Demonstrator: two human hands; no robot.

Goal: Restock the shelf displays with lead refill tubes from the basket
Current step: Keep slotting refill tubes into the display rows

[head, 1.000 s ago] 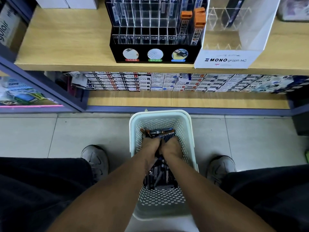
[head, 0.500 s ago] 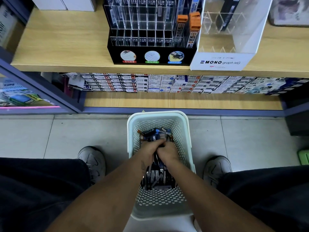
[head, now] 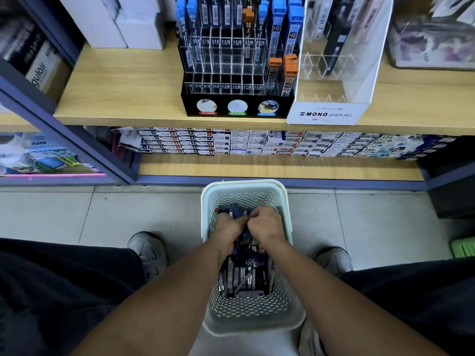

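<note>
A pale green perforated basket (head: 245, 187) stands on the floor between my feet, with several dark lead refill tubes (head: 244, 278) piled inside. My left hand (head: 228, 226) and my right hand (head: 264, 223) are both down in the basket, side by side, fingers curled round a bunch of tubes at its far end. On the wooden shelf above stands a black display rack (head: 235, 106) with clear slots; blue-capped and orange-capped tubes (head: 289, 73) fill some slots on its right side, and many front slots hold nothing.
A white MONO graph MG display stand (head: 331, 113) sits to the right of the rack. White boxes (head: 128, 21) stand at the shelf's left. Rows of small boxes (head: 257, 145) line the lower shelf. My shoes (head: 149, 250) flank the basket on the tiled floor.
The view has tilted up, showing more of the rack. Both hands stay in the basket, shifted slightly toward its far end, still gathering tubes.
</note>
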